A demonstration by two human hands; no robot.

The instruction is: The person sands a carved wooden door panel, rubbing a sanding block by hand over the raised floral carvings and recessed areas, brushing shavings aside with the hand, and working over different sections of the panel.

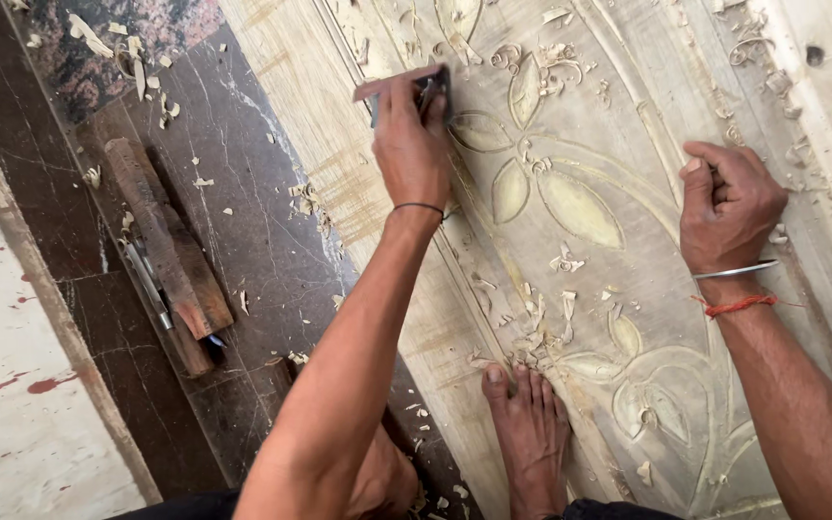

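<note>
Two hands, one carved panel, one bare foot bracing it.

Our left hand (pixel 414 144) pinches a small dark tool (pixel 430 89) against the wooden panel (pixel 628 173), edge down beside a carved leaf (pixel 578 207); we count about six such leaves. Our right hand (pixel 727 207) is curled shut, resting on the panel to steady us; whether it grips anything, we cannot tell. Our foot (pixel 530 433) pins the panel. On the floor (pixel 243 250) lie a mallet (pixel 161 236) and many shavings.
</note>
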